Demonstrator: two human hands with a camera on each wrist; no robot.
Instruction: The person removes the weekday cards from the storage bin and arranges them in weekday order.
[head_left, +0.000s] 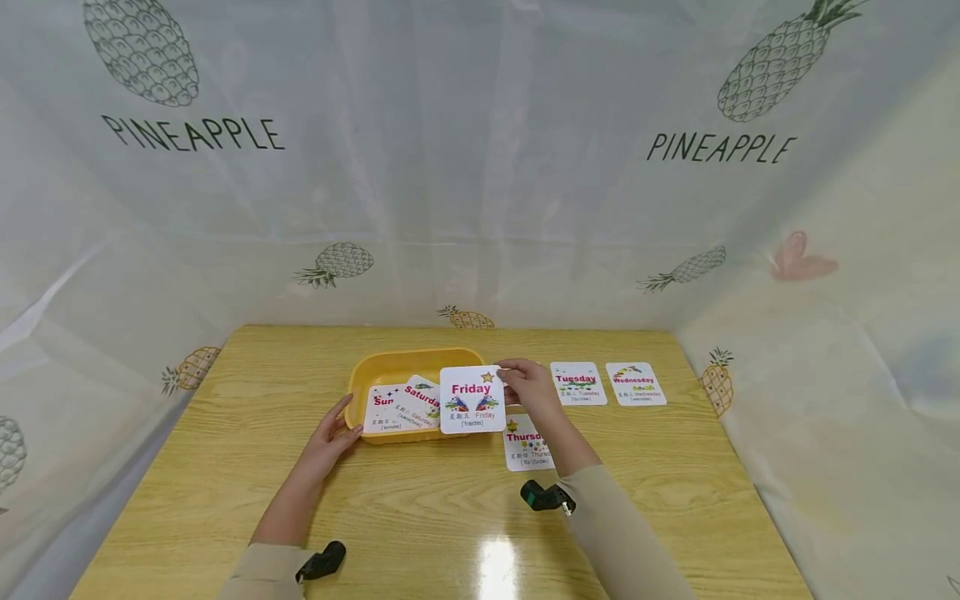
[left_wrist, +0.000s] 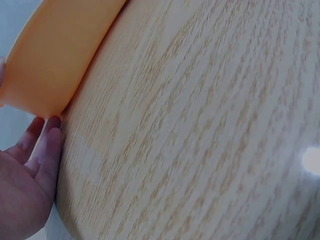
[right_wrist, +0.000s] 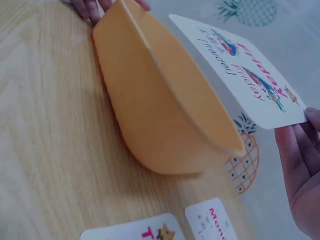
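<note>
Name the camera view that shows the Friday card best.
The head view: the Friday card faces the camera, its print upright and readable, held by the right hand. The right wrist view shows its printed face at a slant, with the words tilted. The left wrist view does not show it.

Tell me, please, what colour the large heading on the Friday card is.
The large heading on the Friday card is pinkish red, clearest in the head view.

Left hand (left_wrist: pixel 27 182) touches orange container (left_wrist: pixel 60 55) on wood-grain tabletop (left_wrist: pixel 175 125), glare (left_wrist: pixel 312 161) right.
</note>
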